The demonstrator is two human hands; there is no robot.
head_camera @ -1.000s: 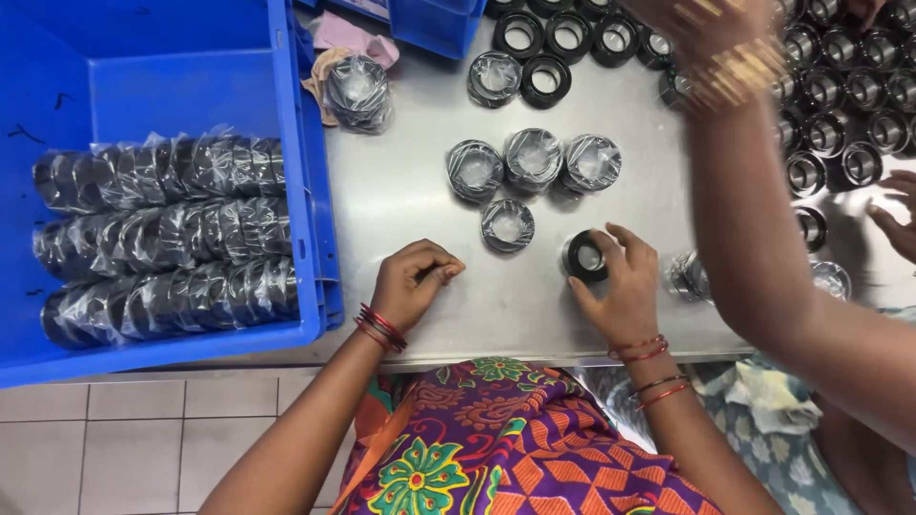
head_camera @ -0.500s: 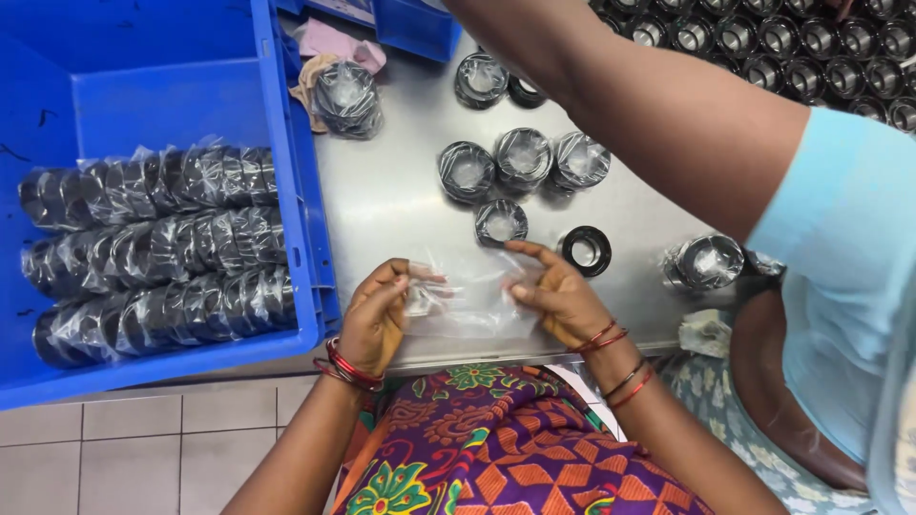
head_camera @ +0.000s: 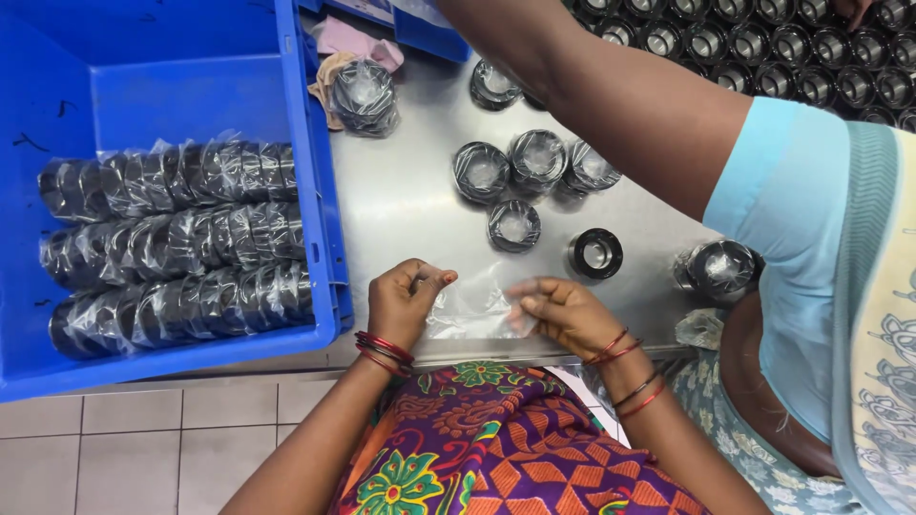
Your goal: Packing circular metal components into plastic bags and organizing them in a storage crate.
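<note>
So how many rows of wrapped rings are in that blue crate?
3, lying side by side in the blue crate: a top row, a middle row and a bottom row. Nothing seems hidden beneath.

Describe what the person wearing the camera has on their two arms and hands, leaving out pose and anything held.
Both arms are bare, with no sleeves or gloves. The left hand has a stack of thin red and dark bangles at the wrist. The right hand has thin red and dark bangles too, in two groups: one at the wrist, another a little farther up the forearm. No rings show.
</note>
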